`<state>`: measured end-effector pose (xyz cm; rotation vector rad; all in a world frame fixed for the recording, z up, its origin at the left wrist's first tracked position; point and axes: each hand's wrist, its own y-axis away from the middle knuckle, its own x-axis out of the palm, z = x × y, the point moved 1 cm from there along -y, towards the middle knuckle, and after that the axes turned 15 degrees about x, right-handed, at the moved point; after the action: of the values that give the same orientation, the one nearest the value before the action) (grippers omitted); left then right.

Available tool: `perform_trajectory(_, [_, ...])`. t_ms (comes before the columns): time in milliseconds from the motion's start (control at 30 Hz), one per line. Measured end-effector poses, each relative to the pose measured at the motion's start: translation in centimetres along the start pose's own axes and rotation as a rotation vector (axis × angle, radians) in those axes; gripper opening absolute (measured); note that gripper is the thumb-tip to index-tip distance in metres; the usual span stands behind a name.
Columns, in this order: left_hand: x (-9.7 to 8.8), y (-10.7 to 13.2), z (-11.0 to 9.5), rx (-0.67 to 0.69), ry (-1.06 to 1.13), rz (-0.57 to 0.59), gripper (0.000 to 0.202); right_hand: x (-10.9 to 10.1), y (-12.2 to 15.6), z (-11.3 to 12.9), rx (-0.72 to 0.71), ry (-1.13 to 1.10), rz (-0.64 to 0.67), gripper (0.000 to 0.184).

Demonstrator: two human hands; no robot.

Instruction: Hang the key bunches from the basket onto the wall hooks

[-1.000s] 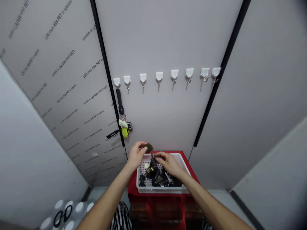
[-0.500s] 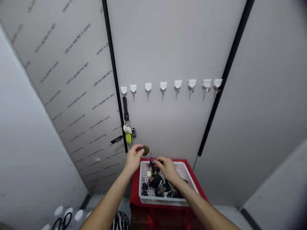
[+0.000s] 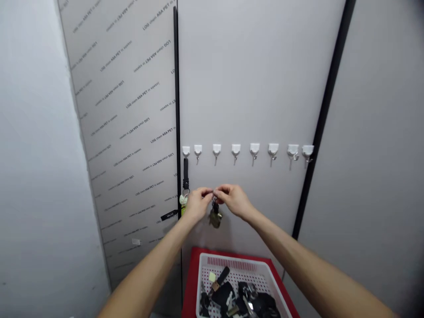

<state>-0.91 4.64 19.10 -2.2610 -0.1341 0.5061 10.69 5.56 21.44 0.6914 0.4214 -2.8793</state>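
My left hand and my right hand meet in front of the grey wall, fingers pinched together on a bunch of keys with a dark olive fob that dangles below them. The hands are just under a row of several white wall hooks. The leftmost hook carries a black strap with a key bunch partly hidden behind my left hand. Below, a white perforated basket holds several more dark key bunches.
The basket stands on a red box against the wall. A printed protective-film panel leans at the left. Black vertical strips divide the wall panels.
Both hands have risen from the basket with the olive-fob key bunch to just below the hooks. The view has tilted upward, so the basket sits lower in frame.
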Motion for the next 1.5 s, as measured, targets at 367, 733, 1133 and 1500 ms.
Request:
perform_trajectory(367, [-3.6,-7.0,-1.2,-0.160,0.313,-0.309,0.010,0.6,-5.2,6.1,0.019,-0.272,-0.115,0.004])
perform_trajectory(733, [-5.0,-9.2,0.6,-0.129,-0.149,-0.435,0.007,2.7,-8.7,6.9,0.071,-0.190,-0.220,0.007])
perform_trajectory(1133, [-1.5,0.8,3.3,-0.082,-0.072,-0.035,0.018,0.2,-0.5,-3.0,0.025,0.309,-0.193,0.022])
perform_trajectory(1500, [8.8,16.3,7.1,-0.202,-0.319,0.743,0.023,1.9,11.3,-19.9,0.246,0.585,0.106,0.020])
